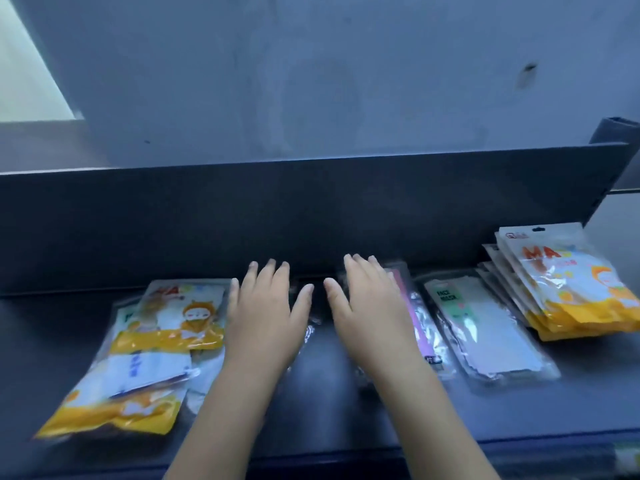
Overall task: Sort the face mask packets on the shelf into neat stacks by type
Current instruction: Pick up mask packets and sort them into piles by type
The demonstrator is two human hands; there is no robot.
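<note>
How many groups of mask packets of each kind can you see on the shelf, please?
Orange-and-white packet groups: 2, a loose left pile and a right stack.
Clear packet groups: 2, one with a pink strip, one labelled.
Total: 4 groups.

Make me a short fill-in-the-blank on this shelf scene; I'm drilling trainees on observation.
1. The neat stack of orange-and-yellow packets sits at the shelf's far ____ end.
2. Both hands, the left hand and the right hand, lie palm ____ with fingers spread.
3. The clear packet beside that stack is printed "FACE ____".

Missing words: right; down; MASK
</note>
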